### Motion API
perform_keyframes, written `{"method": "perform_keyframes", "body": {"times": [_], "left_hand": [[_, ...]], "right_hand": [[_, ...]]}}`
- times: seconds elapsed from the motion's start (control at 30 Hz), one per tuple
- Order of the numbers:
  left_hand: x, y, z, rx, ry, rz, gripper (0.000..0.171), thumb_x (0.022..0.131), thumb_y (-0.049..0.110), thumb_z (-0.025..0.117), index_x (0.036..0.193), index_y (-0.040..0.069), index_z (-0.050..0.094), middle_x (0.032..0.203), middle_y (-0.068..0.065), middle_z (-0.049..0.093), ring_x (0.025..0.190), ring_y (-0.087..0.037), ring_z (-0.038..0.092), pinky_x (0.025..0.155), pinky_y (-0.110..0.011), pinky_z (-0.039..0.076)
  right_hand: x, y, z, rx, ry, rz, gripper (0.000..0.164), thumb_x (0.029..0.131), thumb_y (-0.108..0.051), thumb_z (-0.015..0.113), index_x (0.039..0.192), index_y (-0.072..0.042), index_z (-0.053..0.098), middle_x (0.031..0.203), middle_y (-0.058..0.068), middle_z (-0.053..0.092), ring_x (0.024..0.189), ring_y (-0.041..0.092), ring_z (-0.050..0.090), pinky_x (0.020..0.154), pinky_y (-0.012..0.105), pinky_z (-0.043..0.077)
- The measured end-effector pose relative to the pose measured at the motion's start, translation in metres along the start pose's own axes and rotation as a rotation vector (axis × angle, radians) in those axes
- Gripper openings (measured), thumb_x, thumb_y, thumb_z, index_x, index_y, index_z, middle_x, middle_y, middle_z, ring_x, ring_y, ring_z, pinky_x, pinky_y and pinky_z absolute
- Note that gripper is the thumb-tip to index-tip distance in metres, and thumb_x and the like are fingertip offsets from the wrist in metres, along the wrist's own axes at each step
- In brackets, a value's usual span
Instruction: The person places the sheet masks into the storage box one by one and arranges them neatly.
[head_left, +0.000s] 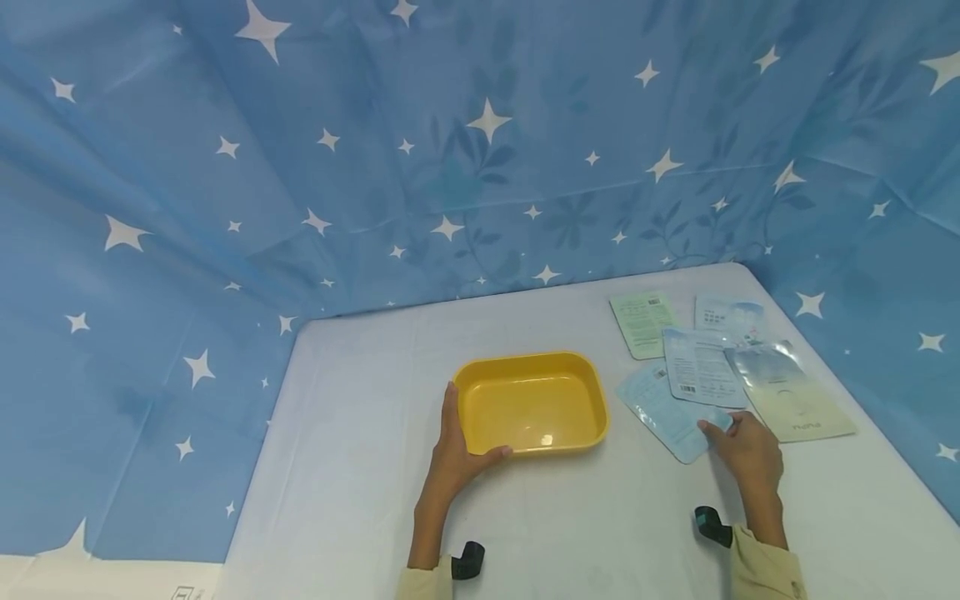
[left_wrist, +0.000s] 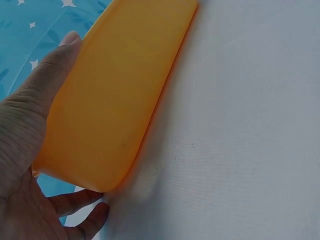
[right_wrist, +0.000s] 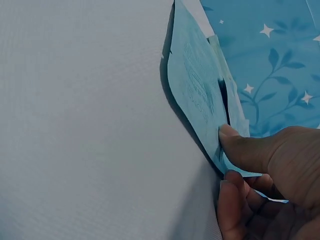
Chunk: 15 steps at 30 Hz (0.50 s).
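A shallow yellow plastic tray with rounded corners stands on the white table, nothing inside it. At its near left corner my left hand holds it, thumb along the near side and fingers along the left side. Over on the right, my right hand pinches the near right corner of a light blue face mask packet between thumb and fingers. The right wrist view shows that packet tilted, its edge casting a shadow on the table. Part of it lies under another blue-and-white packet.
Behind lie a green packet and a pale blue one. A larger yellowish packet is by the right table edge. A blue curtain with white stars surrounds the table. Each wrist wears a black device.
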<state>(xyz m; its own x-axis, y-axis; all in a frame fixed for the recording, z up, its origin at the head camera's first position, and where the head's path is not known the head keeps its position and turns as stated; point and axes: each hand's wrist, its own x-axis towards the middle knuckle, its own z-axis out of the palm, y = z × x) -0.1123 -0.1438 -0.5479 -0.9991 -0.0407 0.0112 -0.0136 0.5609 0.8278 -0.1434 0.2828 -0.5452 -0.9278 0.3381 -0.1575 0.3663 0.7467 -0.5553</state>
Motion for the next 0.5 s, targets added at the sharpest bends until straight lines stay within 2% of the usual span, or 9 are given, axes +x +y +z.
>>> {"method": "perform_keyframes", "body": {"times": [0.1, 0.23, 0.37, 0.5], "left_hand": [[-0.0005, 0.0000, 0.0003, 0.007, -0.001, -0.002, 0.132, 0.064, 0.062, 0.083, 0.157, 0.034, -0.007, 0.166, 0.005, 0.005, 0.139, -0.026, 0.038, 0.105, -0.054, 0.041], [0.0000, 0.0002, -0.0002, 0.016, -0.001, -0.003, 0.131, 0.064, 0.062, 0.082, 0.156, 0.034, -0.007, 0.166, 0.006, 0.002, 0.136, -0.026, 0.040, 0.104, -0.054, 0.042], [0.0012, 0.0001, -0.0008, 0.023, -0.003, 0.002, 0.130, 0.065, 0.061, 0.082, 0.156, 0.034, -0.007, 0.166, 0.007, 0.000, 0.140, -0.026, 0.037, 0.105, -0.054, 0.041], [0.0012, 0.0001, -0.0006, 0.023, -0.008, 0.007, 0.130, 0.065, 0.061, 0.083, 0.157, 0.033, -0.006, 0.165, 0.010, -0.003, 0.144, -0.026, 0.032, 0.107, -0.055, 0.040]], "right_hand": [[-0.0005, -0.0002, 0.0013, -0.005, -0.001, 0.014, 0.035, 0.093, -0.026, 0.062, 0.097, 0.008, 0.054, 0.073, 0.015, 0.056, 0.063, 0.024, 0.050, 0.054, 0.031, 0.034], [-0.0002, -0.0011, 0.0041, 0.005, 0.006, 0.017, 0.036, 0.095, -0.023, 0.059, 0.107, 0.010, 0.056, 0.082, 0.020, 0.061, 0.066, 0.025, 0.053, 0.056, 0.032, 0.034], [-0.0014, -0.0035, 0.0062, 0.055, 0.001, 0.033, 0.036, 0.096, -0.022, 0.057, 0.111, 0.011, 0.055, 0.079, 0.019, 0.066, 0.067, 0.027, 0.055, 0.059, 0.033, 0.034], [-0.0031, -0.0077, 0.0062, 0.147, -0.039, 0.101, 0.042, 0.099, -0.025, 0.053, 0.121, 0.011, 0.050, 0.076, 0.014, 0.072, 0.064, 0.022, 0.062, 0.063, 0.032, 0.035]]}}
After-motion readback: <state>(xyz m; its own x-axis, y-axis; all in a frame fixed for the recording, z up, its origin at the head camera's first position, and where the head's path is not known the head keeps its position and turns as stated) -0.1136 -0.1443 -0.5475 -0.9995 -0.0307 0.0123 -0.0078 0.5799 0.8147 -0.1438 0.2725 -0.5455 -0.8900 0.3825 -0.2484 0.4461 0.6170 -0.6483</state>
